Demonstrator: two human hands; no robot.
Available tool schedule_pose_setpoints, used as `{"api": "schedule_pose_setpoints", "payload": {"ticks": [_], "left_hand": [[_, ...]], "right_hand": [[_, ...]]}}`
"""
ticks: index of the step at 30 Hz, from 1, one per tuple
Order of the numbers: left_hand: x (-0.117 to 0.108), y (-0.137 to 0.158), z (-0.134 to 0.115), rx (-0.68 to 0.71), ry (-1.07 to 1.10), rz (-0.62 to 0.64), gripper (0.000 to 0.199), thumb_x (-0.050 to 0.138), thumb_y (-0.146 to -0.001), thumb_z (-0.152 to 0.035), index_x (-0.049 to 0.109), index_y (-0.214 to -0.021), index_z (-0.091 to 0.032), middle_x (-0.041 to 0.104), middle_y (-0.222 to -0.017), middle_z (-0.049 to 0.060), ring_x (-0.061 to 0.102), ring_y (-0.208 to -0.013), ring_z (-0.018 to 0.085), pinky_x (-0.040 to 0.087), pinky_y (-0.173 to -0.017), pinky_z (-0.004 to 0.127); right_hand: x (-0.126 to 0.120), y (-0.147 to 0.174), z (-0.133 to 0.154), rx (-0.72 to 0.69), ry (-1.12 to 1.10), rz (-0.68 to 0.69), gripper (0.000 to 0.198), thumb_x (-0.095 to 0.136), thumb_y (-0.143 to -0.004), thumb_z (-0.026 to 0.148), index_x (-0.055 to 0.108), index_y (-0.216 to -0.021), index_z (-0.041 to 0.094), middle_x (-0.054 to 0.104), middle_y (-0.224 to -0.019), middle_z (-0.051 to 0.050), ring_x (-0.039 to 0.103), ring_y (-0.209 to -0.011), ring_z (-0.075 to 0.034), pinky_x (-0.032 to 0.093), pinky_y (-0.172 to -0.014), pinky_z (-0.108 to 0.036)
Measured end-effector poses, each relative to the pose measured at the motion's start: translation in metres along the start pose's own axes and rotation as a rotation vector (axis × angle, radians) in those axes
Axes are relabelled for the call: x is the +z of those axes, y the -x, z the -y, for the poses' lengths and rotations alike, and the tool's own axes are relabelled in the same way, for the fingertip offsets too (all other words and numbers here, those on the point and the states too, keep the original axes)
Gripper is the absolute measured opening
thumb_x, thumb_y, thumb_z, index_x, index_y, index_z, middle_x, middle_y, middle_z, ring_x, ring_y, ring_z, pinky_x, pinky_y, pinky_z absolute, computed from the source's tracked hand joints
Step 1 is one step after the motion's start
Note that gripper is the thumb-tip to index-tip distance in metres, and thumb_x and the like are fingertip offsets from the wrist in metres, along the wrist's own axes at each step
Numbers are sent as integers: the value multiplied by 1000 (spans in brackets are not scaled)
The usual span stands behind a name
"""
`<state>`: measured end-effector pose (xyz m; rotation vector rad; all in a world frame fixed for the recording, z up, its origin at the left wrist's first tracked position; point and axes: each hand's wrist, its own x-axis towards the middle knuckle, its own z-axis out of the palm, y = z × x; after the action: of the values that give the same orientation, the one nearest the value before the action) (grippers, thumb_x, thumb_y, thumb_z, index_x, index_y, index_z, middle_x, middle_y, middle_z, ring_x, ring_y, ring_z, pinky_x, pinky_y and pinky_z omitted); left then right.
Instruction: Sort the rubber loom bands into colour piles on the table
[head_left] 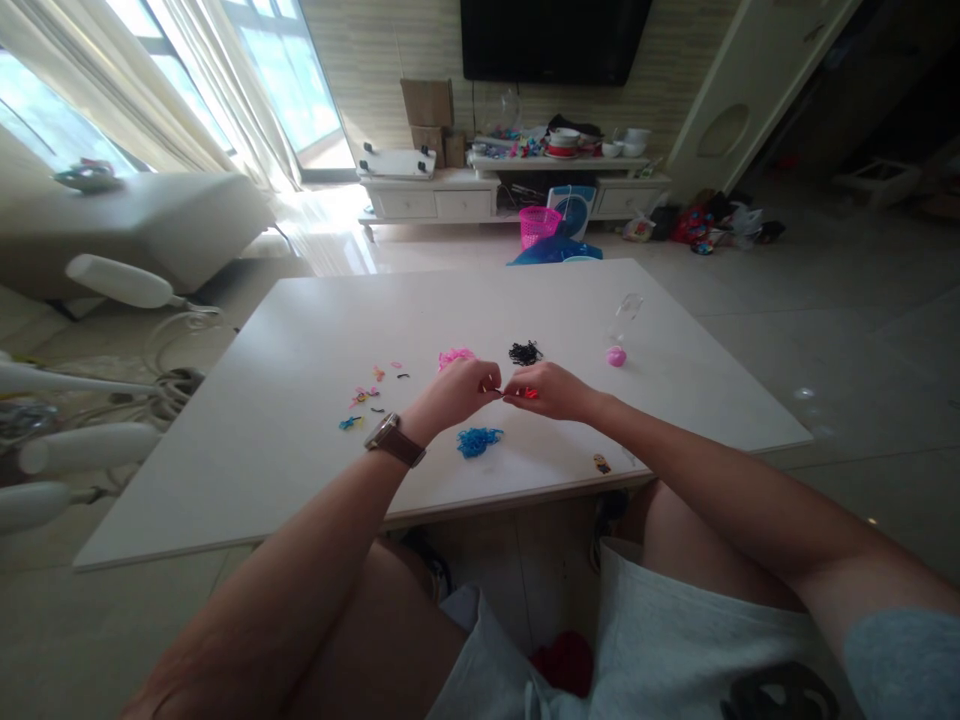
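"What have the hands got?"

"The left hand (478,379) and right hand (553,390) meet at the fingertips, both seemingly pinching a small dark piece (499,392) over the middle of the bench (300,335). Its exact form is too small to tell."

"What might go wrong?"

"A slip, I'd say: with so little to grip, a loosened pinch could drop it. The black pile (524,352) lies on the far side, where a dark bit could get lost."

"Anything else?"

"The blue pile (478,442) lies nearer; the pink pile (456,356) is partly behind the left hand. A careless wrist could mix them. Red bits (532,393) show by the right fingers, held or lying, I can't tell."
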<state>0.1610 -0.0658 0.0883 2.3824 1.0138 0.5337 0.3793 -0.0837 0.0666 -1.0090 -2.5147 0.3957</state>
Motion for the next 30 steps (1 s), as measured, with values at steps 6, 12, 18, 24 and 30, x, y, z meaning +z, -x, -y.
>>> {"api": "schedule_pose_setpoints", "payload": {"ticks": [6,12,18,24,30], "left_hand": [[0,0,-1,-10,43,1,3,67,-80,-16,67,-77,-19,70,-72,1,64,-69,16,45,-64,25],[1,0,-2,-30,142,4,5,68,-78,-15,66,-76,-19,71,-69,0,66,-68,15,47,-64,25],[0,-3,10,-59,145,-49,3,71,-74,-17,69,-74,-18,73,-72,1,66,-68,15,48,-65,25],[-16,-10,55,-398,74,-226,2,73,-69,-16,74,-71,-17,73,-69,3,66,-68,17,48,-64,28],[-16,-15,88,-626,73,-303,10,79,-66,-23,76,-73,-17,72,-67,4,67,-70,19,50,-63,28]], "right_hand": [[5,-1,-2,26,-58,-62,17,63,-94,28,76,-88,18,72,-79,-5,63,-70,-15,43,-68,-26],[6,-1,-1,80,-109,-99,12,66,-89,22,76,-85,18,73,-77,-4,63,-68,-15,44,-67,-26],[1,-2,1,170,-92,-160,9,66,-82,17,73,-77,17,71,-73,-2,62,-65,-13,43,-64,-25],[-12,-2,-2,346,-21,-236,10,63,-80,18,73,-76,18,73,-74,-3,63,-67,-15,43,-66,-26],[-19,1,-5,378,76,-199,12,62,-82,21,73,-79,19,74,-79,-3,63,-71,-16,42,-68,-27]]}}
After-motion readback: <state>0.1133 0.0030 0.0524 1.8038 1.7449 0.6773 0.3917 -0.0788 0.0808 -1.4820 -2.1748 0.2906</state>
